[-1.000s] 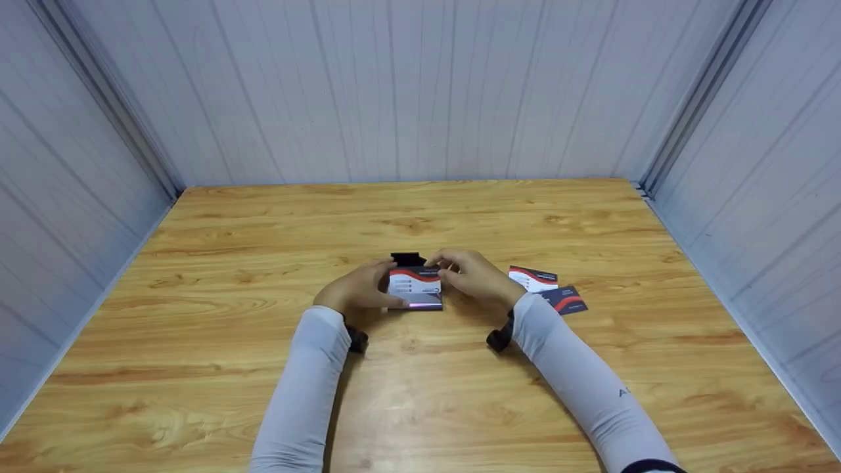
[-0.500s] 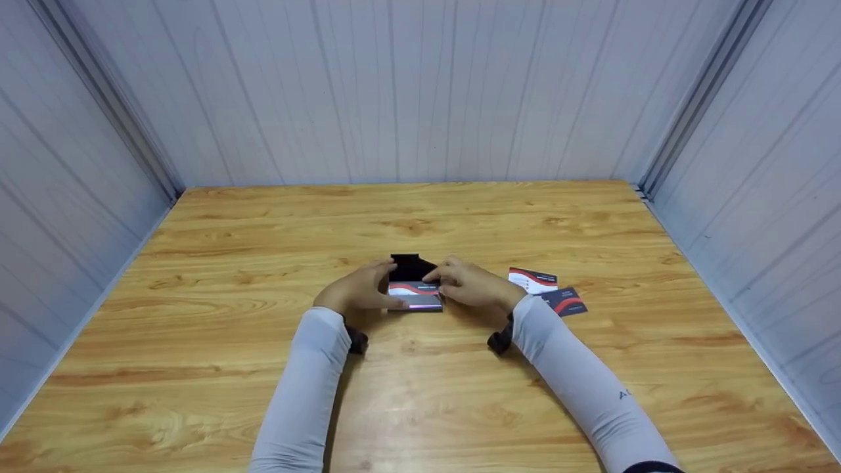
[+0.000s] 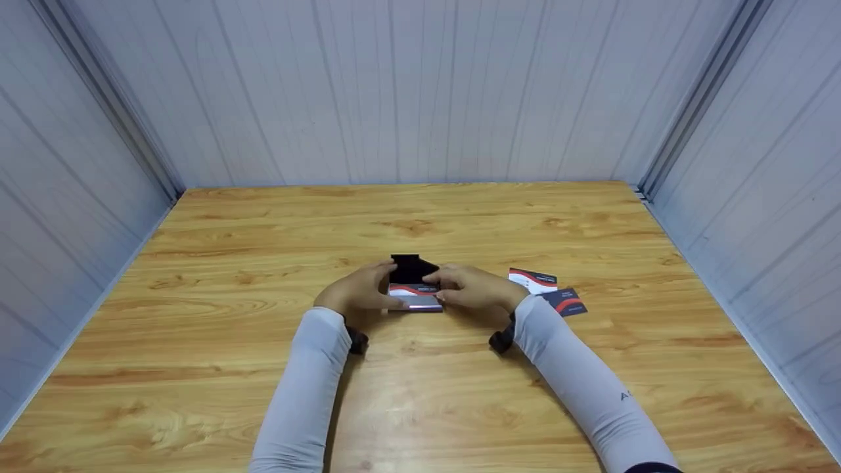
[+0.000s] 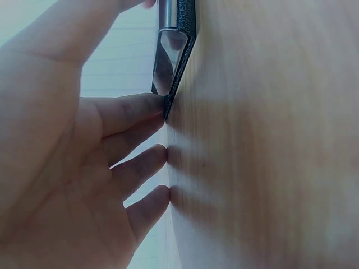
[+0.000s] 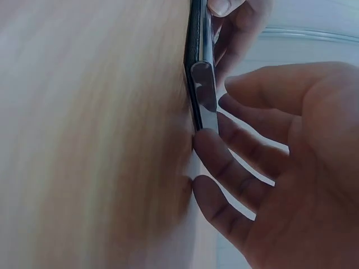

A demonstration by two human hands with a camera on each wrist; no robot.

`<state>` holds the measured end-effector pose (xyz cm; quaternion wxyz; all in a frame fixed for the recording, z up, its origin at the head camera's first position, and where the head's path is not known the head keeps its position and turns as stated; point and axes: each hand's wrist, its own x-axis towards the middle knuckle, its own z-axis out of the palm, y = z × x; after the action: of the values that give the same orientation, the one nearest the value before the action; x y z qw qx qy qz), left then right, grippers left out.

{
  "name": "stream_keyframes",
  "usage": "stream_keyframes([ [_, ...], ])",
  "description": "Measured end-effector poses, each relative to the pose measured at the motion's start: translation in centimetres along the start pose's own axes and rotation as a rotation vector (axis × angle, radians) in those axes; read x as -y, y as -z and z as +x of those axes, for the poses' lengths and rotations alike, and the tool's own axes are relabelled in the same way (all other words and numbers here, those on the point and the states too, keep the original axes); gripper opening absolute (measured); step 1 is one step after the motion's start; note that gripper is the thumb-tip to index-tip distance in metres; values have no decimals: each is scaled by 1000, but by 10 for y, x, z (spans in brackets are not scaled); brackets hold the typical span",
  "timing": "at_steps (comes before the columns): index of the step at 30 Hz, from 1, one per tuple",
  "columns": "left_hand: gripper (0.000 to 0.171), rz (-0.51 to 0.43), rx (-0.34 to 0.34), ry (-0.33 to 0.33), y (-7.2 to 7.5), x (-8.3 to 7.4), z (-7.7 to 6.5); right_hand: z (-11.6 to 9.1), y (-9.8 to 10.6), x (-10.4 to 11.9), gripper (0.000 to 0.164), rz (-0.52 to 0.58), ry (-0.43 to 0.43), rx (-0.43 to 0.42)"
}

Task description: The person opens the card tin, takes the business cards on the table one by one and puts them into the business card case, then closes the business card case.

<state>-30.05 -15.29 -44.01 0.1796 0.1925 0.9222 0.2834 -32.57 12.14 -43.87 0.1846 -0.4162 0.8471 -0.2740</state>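
A business card case (image 3: 409, 270) lies on the table in the head view, its black lid raised at the back and its metal front towards me. A white, red and dark business card (image 3: 409, 289) sits in it, its lower part behind the metal front. My left hand (image 3: 358, 288) grips the case's left side, thumb on the metal front, fingers towards the lid. In the left wrist view the lower fingertips (image 4: 160, 154) rest on the table. My right hand (image 3: 479, 288) is at the right side, fingertips over the card's right end. Its thumb is near the case's metal end (image 5: 203, 84).
Two loose business cards lie right of my right hand: a white one (image 3: 533, 281), partly overlapped by a dark one (image 3: 566, 302). Both are on the wooden table (image 3: 420, 387). Pale panel walls (image 3: 420, 92) stand at the back and both sides.
The card has slid down towards me into the case, uncovering the black lid behind it. My right fingers have moved slightly nearer with it; the left hand has stayed in place.
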Motion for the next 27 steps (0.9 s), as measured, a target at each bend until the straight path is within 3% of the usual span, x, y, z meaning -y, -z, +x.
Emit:
stream_keyframes([
  [14,96,-10,10,3,-1,-1,0,-30,27,0,42,56,-53,-76],
  [21,96,-15,5,-2,-2,0,-1,-58,45,-6,42,-69,-61,-108],
  [27,96,-6,4,7,1,-1,-1,-91,63,-14,42,-168,-150,-113],
])
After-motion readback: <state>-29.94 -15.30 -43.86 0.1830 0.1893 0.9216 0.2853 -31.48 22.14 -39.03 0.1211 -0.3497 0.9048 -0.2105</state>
